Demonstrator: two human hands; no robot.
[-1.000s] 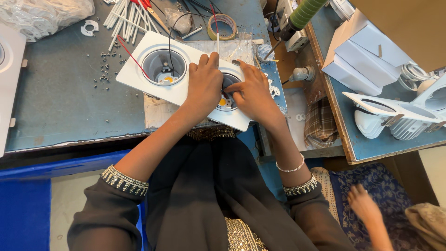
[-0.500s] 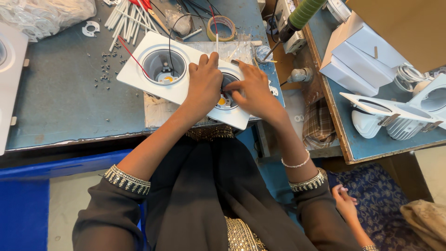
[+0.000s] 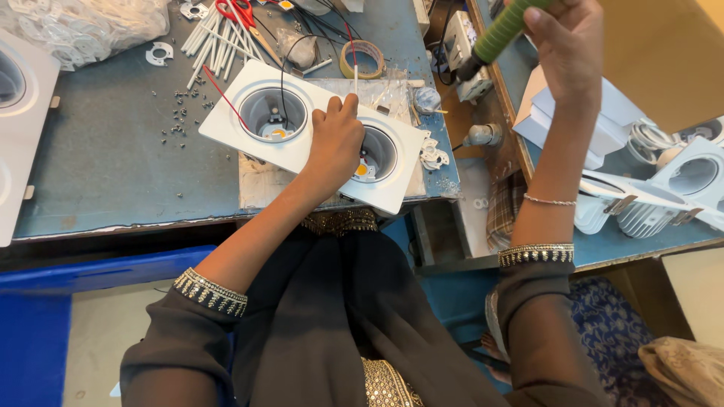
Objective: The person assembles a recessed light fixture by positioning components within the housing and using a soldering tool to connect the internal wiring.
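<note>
A white twin downlight housing (image 3: 226, 124) with two round wells lies on the blue-grey bench. My left hand (image 3: 335, 139) presses down on its middle, between the wells, fingers curled on the frame. A yellow LED chip shows in the right well (image 3: 375, 154). Red and black wires run from the left well (image 3: 271, 113). My right hand (image 3: 566, 41) is raised at the upper right, closed around the green grip of a tool (image 3: 501, 30) whose dark tip points down toward the bench edge.
Loose screws (image 3: 177, 117), white tubes and red scissors (image 3: 234, 19), a tape roll (image 3: 362, 59) and a plastic bag (image 3: 83, 26) lie on the bench. Another white housing (image 3: 19, 136) sits at left. White boxes (image 3: 615, 120) and finned lamp parts (image 3: 648, 207) crowd the right bench.
My right hand left the right well of the housing, rose to the upper right and took hold of the green-handled tool. My left hand stayed on the housing.
</note>
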